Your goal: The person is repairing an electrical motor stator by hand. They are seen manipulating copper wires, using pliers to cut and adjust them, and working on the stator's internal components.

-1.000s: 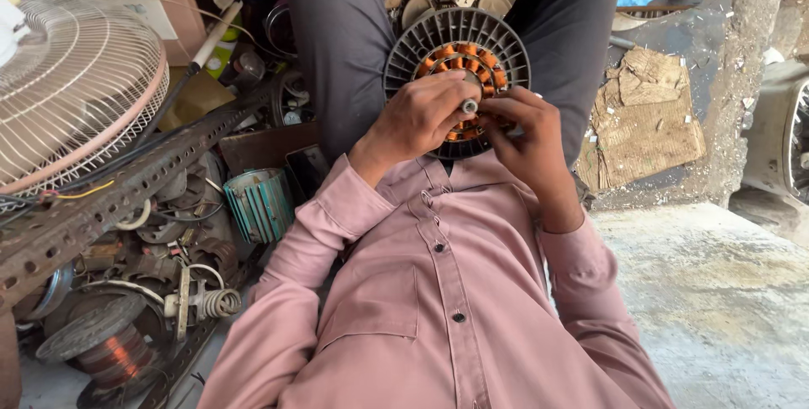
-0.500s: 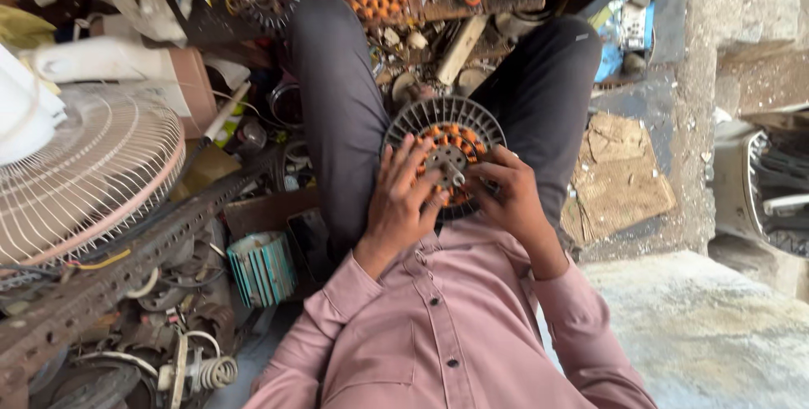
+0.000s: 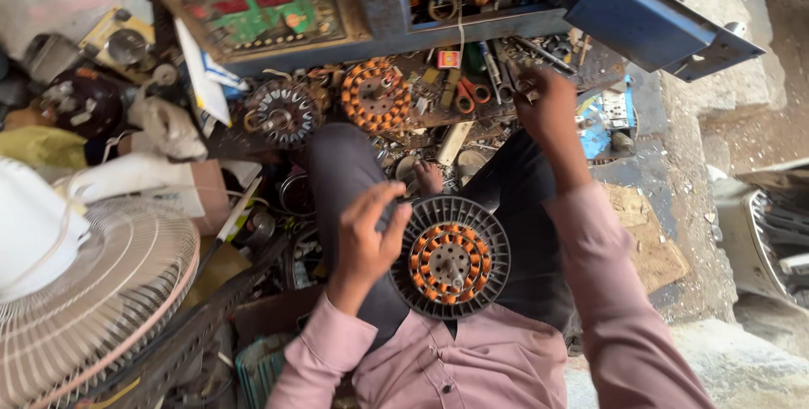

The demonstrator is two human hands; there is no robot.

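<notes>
Right hand (image 3: pixel 546 107) left the fan motor (image 3: pixel 451 259), now closed among small parts at worktop (image 3: pixel 438 114) far edge; left hand (image 3: pixel 369 236) open, steadying it on lap. Risk: 1-handed, motor may slide off.

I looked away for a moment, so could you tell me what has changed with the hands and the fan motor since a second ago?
The right hand has let go of the fan motor and reached forward to the cluttered workbench, fingers among the small parts there. The left hand stayed at the motor's left edge, and the motor remains on the lap, copper windings up.
</notes>
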